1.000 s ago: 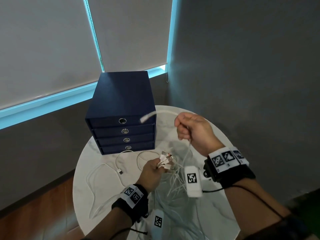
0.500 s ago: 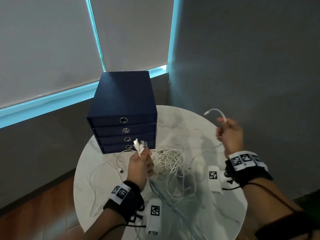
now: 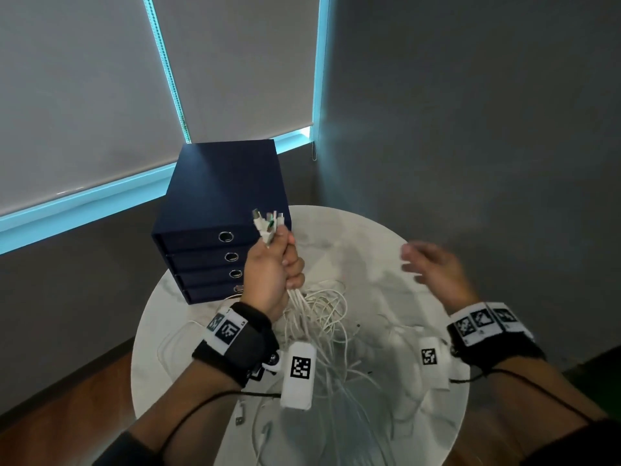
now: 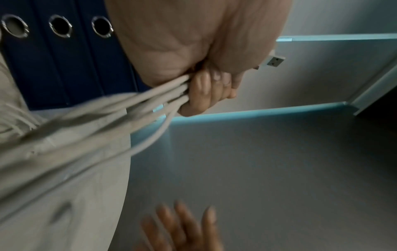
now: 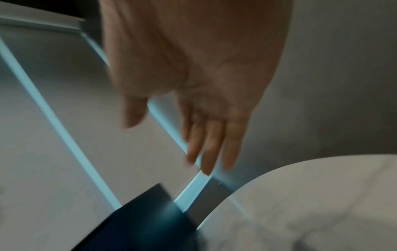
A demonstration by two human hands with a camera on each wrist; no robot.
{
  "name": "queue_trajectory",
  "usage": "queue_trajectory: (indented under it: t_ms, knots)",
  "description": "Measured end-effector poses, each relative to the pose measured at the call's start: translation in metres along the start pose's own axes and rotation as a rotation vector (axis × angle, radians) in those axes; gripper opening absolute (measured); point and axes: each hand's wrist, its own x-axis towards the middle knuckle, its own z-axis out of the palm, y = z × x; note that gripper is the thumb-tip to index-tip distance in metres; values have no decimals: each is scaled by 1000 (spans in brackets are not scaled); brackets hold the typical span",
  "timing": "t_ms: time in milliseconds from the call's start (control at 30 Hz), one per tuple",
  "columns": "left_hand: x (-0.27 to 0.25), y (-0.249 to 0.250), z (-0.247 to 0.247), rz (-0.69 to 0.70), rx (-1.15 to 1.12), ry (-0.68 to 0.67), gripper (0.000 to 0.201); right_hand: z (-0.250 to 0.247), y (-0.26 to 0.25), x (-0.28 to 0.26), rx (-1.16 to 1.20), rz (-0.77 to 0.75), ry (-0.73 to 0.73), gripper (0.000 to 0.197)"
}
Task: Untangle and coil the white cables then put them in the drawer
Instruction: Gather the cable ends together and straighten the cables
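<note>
My left hand point(image 3: 275, 267) is raised in front of the drawer unit and grips a bundle of white cables point(image 3: 316, 317) in its fist. Their plugs point(image 3: 268, 223) stick out above the fist. The cords hang from the fist to a tangle on the round marble table point(image 3: 420, 250). The left wrist view shows fingers point(image 4: 206, 90) curled round several cords point(image 4: 120, 117), with a USB plug point(image 4: 275, 61) past them. My right hand point(image 3: 430, 267) hovers over the table's right side, blurred, fingers point(image 5: 210, 144) spread and holding nothing. The navy drawer unit point(image 3: 221, 196) has all its drawers closed.
Loose white cable ends point(image 3: 242, 415) lie at the table's near left edge. The drawer unit stands at the table's back left, against a grey wall under a window blind point(image 3: 84, 95). A grey wall point(image 3: 487, 129) rises close on the right. Wood floor point(image 3: 60, 405) lies below left.
My left hand has lifted the bundle of cable ends higher, in front of the drawers. My right hand has let go of the cable end it held and now moves open.
</note>
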Motion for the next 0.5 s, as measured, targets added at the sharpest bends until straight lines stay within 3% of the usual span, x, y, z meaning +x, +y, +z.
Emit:
queue_trajectory:
  t_ms: [100, 167, 233, 300, 367, 500]
  knots:
    - [6, -9, 22, -20, 32, -30, 30, 61, -33, -50, 124, -52, -660, 22]
    - [7, -12, 31, -27, 17, -24, 30, 100, -25, -65, 139, -103, -853, 12]
    - [8, -8, 29, -25, -5, -17, 32, 127, -6, -72, 111, -48, -819, 10]
    - [8, -1, 18, 2, -33, 2, 34, 133, 16, -73, 38, 70, -741, 25]
    - [10, 4, 1, 32, -79, 51, 34, 123, 37, -69, -71, 143, -716, 34]
    - [13, 15, -36, 79, -164, 146, 35, 89, 69, -55, -312, 151, -609, 40]
